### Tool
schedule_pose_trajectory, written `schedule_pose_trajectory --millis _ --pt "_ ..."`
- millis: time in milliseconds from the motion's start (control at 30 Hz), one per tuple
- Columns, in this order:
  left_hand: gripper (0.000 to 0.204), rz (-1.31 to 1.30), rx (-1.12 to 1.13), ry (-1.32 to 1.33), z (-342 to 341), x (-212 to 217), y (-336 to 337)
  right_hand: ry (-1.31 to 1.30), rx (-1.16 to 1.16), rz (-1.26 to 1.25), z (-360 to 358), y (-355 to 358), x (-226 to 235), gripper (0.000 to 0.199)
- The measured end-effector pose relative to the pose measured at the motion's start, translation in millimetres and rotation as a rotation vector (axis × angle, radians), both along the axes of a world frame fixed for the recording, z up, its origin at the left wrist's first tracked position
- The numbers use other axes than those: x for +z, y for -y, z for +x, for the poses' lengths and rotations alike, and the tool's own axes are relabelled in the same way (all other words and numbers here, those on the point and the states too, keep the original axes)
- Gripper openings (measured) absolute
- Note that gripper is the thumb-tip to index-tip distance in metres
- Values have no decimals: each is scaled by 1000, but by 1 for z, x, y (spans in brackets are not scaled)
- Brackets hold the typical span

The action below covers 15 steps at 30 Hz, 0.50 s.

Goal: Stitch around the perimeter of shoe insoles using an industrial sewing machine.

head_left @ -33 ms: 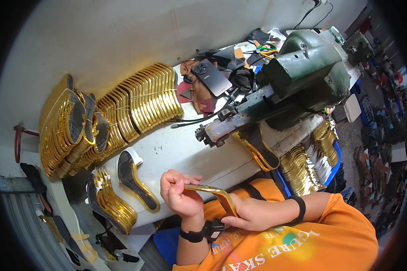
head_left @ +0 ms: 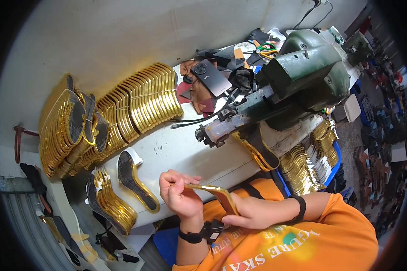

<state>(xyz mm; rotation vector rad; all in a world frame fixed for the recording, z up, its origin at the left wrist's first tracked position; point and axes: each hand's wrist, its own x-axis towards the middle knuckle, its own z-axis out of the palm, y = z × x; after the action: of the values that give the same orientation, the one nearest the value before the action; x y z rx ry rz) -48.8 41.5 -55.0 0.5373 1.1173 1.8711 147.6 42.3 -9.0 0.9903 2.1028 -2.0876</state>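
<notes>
A curved, gold-edged shoe insole point(head_left: 216, 191) is held between my two hands, above the table's front edge. My left hand point(head_left: 182, 195) pinches one end between thumb and fingers. Around the other end, my right hand point(head_left: 251, 213) is closed, hiding part of it. To the left of my hands a single dark-faced insole with a gold rim point(head_left: 138, 185) lies on the table, with a white piece at its upper end. Beside that stands a small stack of similar gold insoles point(head_left: 111, 198).
Tied bundles of gold insoles point(head_left: 142, 99) line the wall. A green machine point(head_left: 303, 77) overhangs the table, more insoles point(head_left: 257, 151) under its arm. Behind lie a phone point(head_left: 211, 77), scraps and scissors point(head_left: 267, 49). A blue crate point(head_left: 334, 158) at right holds gold and silver pieces.
My left hand has shifted very slightly left. The insole has tilted a little, and its gold surface catches more light. Both hands keep their grip.
</notes>
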Motion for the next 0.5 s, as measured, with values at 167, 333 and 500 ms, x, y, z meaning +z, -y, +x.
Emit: schedule_pose_trajectory --millis 167,333,500 --pt "43 -24 -111 23 5 31 5 -352 -180 -1178 22 -24 -5 45" --pt "38 -2 -280 201 10 29 13 -405 -164 -1232 22 -16 -12 45" --pt "37 191 -337 139 6 1 22 -352 -96 -890 31 -18 -15 46"
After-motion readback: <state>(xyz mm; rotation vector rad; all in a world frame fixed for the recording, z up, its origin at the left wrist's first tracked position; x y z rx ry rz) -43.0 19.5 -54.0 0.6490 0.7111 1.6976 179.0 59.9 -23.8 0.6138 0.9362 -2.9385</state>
